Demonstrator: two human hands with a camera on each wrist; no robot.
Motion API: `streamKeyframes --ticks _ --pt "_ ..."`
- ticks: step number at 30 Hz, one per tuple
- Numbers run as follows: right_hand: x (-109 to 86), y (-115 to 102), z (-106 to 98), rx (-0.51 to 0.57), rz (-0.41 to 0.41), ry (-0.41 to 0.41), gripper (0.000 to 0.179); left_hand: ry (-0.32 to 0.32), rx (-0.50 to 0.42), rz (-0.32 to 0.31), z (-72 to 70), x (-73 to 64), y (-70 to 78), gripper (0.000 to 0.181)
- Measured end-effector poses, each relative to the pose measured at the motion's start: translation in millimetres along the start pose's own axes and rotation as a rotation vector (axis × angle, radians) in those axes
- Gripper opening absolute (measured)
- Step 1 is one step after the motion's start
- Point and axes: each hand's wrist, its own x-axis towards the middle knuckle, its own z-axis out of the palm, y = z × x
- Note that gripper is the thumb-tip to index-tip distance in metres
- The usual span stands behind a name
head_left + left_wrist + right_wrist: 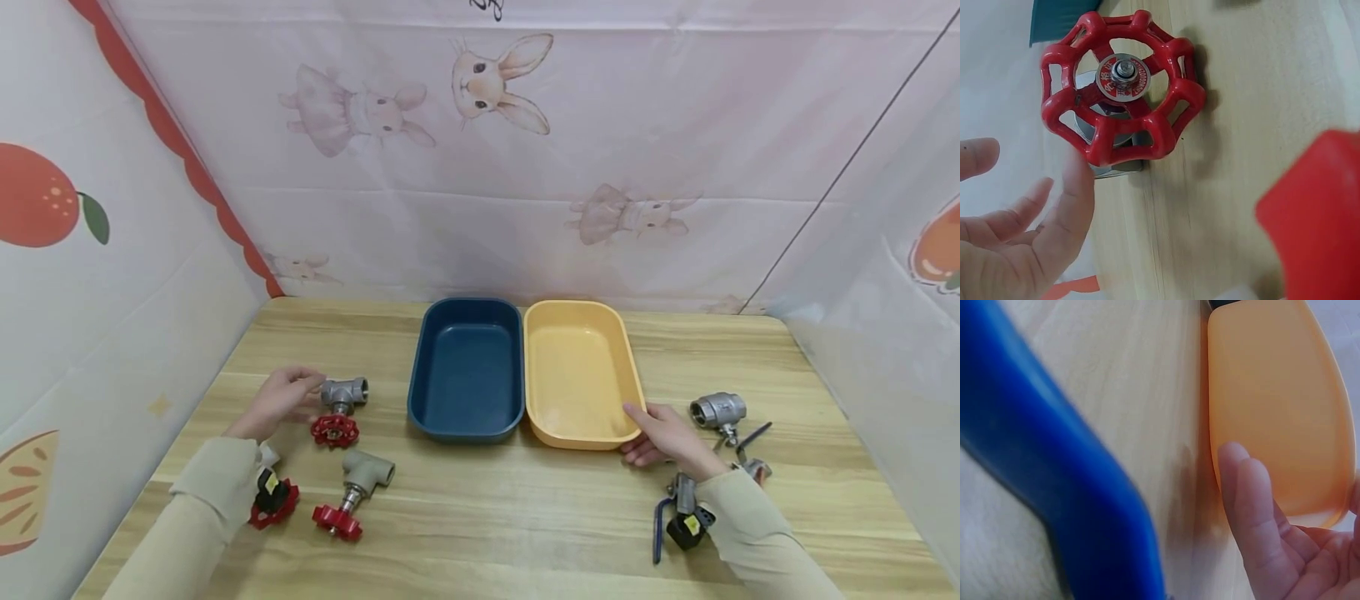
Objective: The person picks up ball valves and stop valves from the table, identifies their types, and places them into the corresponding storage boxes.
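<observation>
Fingers [1075, 200] of the left hand [281, 403] are loosely extended, gripping nothing, beside a silver metal T-shaped valve [347, 390] with a red handwheel [335, 430] on the pale wood-grain worktop [487, 525]; whether they touch it, I cannot tell. The right hand [669, 439] grips the near right corner of a yellow rounded rectangular tray [581, 375], thumb inside its rim. A dark blue rounded rectangular tray [468, 375] stands just beside it. A grey-green T-shaped valve [367, 472] lies nearer the person.
</observation>
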Motion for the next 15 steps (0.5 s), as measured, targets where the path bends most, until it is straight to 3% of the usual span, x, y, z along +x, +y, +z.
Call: streamKeyframes --ticks 15 --pt "0.9 0.7 -0.2 0.004 0.023 0.015 0.06 -0.038 0.034 -0.09 4.5 9.8 -6.4 0.057"
